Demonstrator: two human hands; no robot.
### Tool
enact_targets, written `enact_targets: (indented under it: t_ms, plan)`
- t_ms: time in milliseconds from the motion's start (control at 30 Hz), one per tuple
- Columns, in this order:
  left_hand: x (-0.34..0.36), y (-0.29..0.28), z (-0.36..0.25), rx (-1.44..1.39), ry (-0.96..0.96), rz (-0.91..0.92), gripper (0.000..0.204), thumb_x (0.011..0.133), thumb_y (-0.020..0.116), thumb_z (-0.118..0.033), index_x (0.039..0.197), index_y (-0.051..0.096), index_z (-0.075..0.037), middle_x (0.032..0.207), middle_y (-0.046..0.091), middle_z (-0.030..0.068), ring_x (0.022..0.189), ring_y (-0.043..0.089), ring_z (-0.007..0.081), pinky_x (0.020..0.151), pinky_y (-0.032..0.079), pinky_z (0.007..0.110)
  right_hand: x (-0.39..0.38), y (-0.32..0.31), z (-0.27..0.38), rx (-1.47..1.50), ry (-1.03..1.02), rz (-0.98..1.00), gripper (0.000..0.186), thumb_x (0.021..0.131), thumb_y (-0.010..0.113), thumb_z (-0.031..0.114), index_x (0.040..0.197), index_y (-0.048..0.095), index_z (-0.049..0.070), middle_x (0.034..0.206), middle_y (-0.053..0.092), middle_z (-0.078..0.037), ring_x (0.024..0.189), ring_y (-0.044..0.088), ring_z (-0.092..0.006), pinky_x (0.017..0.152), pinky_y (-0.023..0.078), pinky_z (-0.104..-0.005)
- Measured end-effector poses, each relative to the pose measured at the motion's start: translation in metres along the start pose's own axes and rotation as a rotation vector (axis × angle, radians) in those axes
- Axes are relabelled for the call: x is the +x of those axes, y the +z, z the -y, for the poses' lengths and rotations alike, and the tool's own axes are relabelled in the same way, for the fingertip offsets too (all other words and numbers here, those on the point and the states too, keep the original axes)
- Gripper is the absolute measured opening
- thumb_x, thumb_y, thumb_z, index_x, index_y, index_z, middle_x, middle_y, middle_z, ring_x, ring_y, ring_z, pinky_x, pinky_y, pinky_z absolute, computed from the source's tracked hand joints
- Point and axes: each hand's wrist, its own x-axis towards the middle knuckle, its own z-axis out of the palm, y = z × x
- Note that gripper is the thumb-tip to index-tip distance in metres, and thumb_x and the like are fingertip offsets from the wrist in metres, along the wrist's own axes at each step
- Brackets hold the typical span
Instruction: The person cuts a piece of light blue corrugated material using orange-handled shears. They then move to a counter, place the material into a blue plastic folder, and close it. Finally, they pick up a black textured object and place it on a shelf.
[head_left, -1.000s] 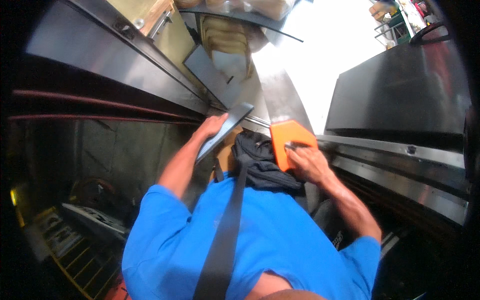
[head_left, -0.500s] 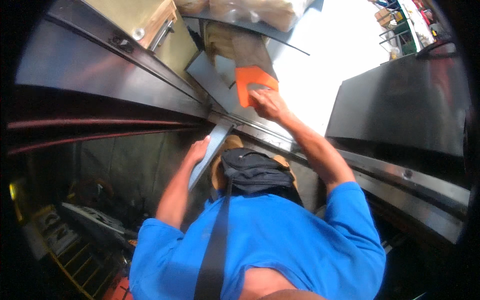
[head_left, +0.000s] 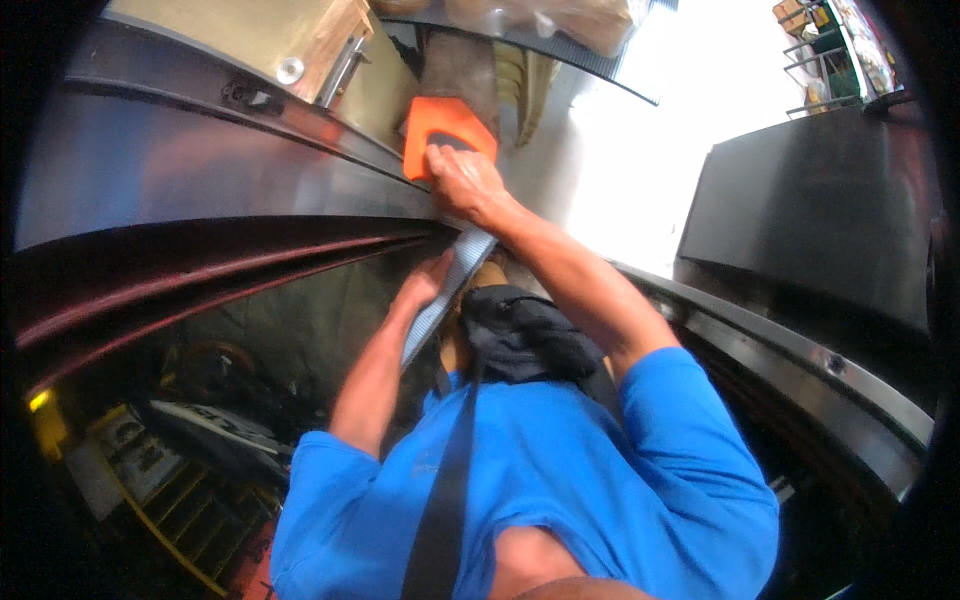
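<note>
We are grasping hand saw [head_left: 450, 112] by orange handle [head_left: 418, 135] in right hand [head_left: 464, 180], near right end of metal panel [head_left: 230, 175], blade [head_left: 460, 65] pointing away. Our left hand [head_left: 424, 285] is gripping ribbed grey strip [head_left: 466, 262] nearer us. Seemingly we are handling both together; next move calls for keeping blade off strip.

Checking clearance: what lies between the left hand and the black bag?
Head view: the grey-blue ribbed strip in the left hand, then a tan patch, perhaps trouser leg, beside the black bag.
</note>
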Motion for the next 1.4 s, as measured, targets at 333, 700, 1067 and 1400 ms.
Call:
enact_targets:
  t_ms: [333, 700, 1067, 1400]
  plan:
    - [0.035, -0.021, -0.040, 0.077, 0.618, -0.077, 0.052, 0.103, 0.033, -0.039, 0.104, 0.064, 0.003, 0.108, 0.061, 0.0318, 0.107, 0.058, 0.0457, 0.086, 0.046, 0.050, 0.045, -0.006, 0.027, 0.095, -0.044, 0.032, 0.020, 0.067, 0.065, 0.005, 0.084, 0.063, -0.004, 0.081, 0.068, -0.025, 0.079, 0.069, -0.0384, 0.070, 0.054, -0.0475]
    - [-0.009, -0.045, -0.024, -0.184, 0.115, -0.184, 0.070, 0.101, 0.026, -0.055, 0.130, 0.055, 0.002, 0.133, 0.053, 0.0275, 0.131, 0.046, 0.0393, 0.107, 0.036, 0.041, 0.034, -0.012, 0.002, -0.019, -0.014, 0.104, 0.016, 0.077, 0.060, 0.011, 0.089, 0.058, 0.001, 0.082, 0.066, -0.024, 0.082, 0.065, -0.0419, 0.071, 0.051, -0.0496]
    - [0.000, -0.065, -0.047, -0.037, 0.229, -0.204, 0.055, 0.104, 0.029, -0.039, 0.130, 0.055, 0.001, 0.137, 0.049, 0.0261, 0.128, 0.048, 0.0390, 0.106, 0.039, 0.039, 0.084, -0.019, -0.011, -0.050, -0.026, 0.116, 0.017, 0.071, 0.061, 0.007, 0.087, 0.064, 0.000, 0.085, 0.066, -0.026, 0.085, 0.067, -0.0416, 0.072, 0.053, -0.0487]
    - [-0.022, -0.048, -0.052, -0.151, 0.140, -0.106, 0.063, 0.102, 0.031, -0.049, 0.127, 0.056, 0.002, 0.130, 0.055, 0.0271, 0.126, 0.051, 0.0388, 0.105, 0.038, 0.041, 0.107, -0.041, -0.003, -0.083, -0.097, 0.166, 0.039, 0.068, 0.071, 0.010, 0.104, 0.060, -0.002, 0.115, 0.062, -0.026, 0.109, 0.060, -0.0385, 0.090, 0.051, -0.0467]
